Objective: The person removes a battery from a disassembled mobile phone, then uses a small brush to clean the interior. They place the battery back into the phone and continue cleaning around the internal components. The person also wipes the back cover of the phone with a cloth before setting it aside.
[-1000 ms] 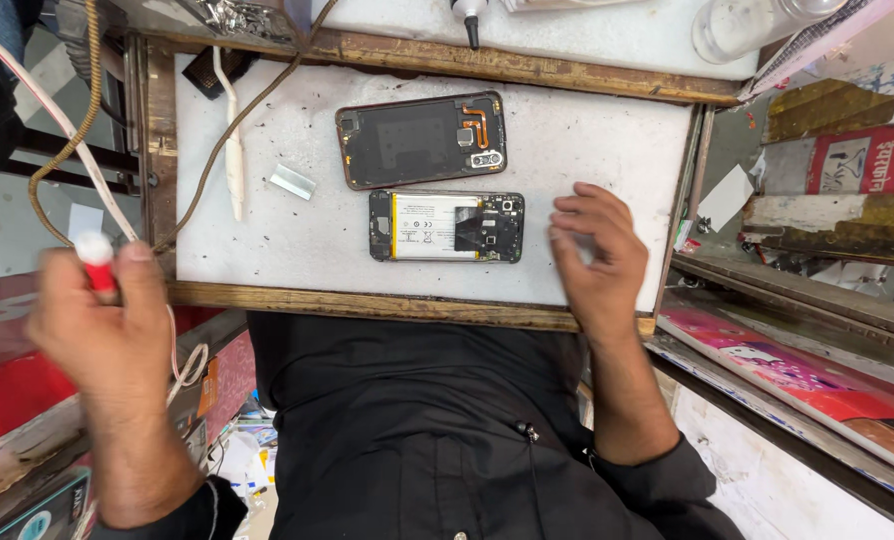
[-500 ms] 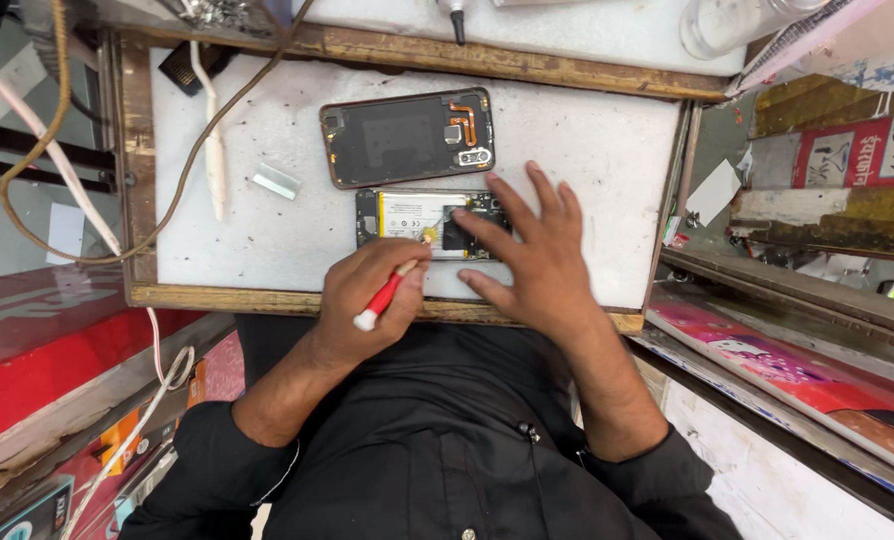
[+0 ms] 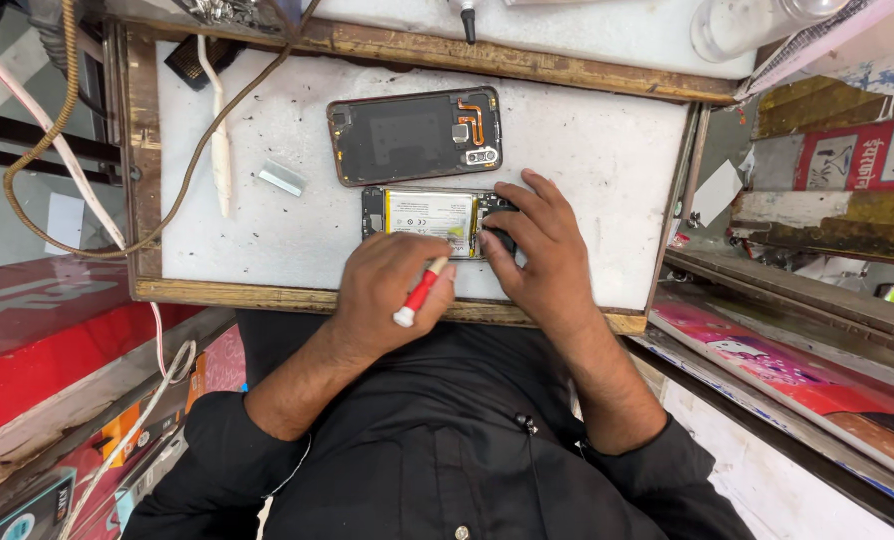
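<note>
An opened phone body [image 3: 422,211] with its pale battery showing lies near the front of the white work board [image 3: 587,150]. My left hand [image 3: 392,290] grips a red-handled screwdriver [image 3: 419,291], its tip down on the phone's lower edge. My right hand [image 3: 537,250] rests on the phone's right end, fingers spread and pressing it flat. Just behind lies the removed dark back cover [image 3: 415,135], inner side up, with an orange flex strip.
A white pen-like tool [image 3: 220,150] and a small silver piece [image 3: 281,178] lie at the board's left. Cables [image 3: 87,160] loop off the left edge. A clear bottle [image 3: 742,25] stands at the back right. Stacked boxes fill the right side.
My left hand came in from the far left with the red screwdriver and set it on the phone. My right hand moved from the board's right side onto the phone's right end.
</note>
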